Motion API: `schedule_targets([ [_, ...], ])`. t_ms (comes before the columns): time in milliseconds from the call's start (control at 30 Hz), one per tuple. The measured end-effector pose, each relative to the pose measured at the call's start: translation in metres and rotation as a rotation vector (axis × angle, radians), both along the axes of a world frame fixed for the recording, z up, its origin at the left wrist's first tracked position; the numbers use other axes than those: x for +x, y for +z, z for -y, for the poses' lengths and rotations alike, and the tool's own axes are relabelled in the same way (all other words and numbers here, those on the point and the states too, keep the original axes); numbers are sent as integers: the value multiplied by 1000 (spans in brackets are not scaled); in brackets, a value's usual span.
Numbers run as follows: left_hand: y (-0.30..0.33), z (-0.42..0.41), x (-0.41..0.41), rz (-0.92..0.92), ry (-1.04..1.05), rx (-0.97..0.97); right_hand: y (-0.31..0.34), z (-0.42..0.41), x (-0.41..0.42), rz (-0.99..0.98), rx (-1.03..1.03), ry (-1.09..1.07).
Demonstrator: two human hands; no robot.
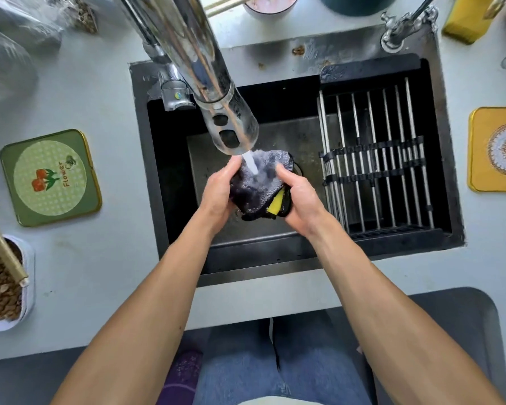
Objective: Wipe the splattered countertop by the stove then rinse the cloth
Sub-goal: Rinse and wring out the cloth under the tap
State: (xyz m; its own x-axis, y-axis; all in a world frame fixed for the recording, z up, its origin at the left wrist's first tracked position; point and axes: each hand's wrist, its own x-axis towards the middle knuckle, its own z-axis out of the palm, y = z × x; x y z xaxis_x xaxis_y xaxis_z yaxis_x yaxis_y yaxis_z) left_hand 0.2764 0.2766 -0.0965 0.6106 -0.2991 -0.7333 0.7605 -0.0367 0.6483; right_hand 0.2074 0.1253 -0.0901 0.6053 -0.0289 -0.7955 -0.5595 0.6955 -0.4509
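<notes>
- head view: the left hand [219, 191] grips the left edge of the dark cloth [257, 182], fingers curled round it.
- the right hand [297, 197] holds the cloth's right side, thumb on top, fingers tucked beneath.
- the cloth sits bunched between both hands over the black sink [275, 241]; a yellow patch [276, 204] shows just beside the right palm.
- water runs from the faucet [216, 92] just above the hands onto the cloth.
- a metal rack [377, 159] lies right of the right hand; a green coaster [50, 178] rests on the countertop [114, 141], well left of the left hand.
</notes>
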Motion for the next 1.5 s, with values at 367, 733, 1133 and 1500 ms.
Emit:
schedule_targets([
  [367, 19, 61, -43, 408, -77, 599, -23, -25, 34, -205, -419, 139],
  [733, 15, 46, -17, 305, -175, 771, -11, -39, 36, -329, -246, -149],
  [1133, 22, 40, -6, 193, -59, 845, -1, -45, 46, -208, -440, -50],
  [1500, 5, 31, 5, 146, -72, 869, -1, -55, 39, -294, -331, 95],
])
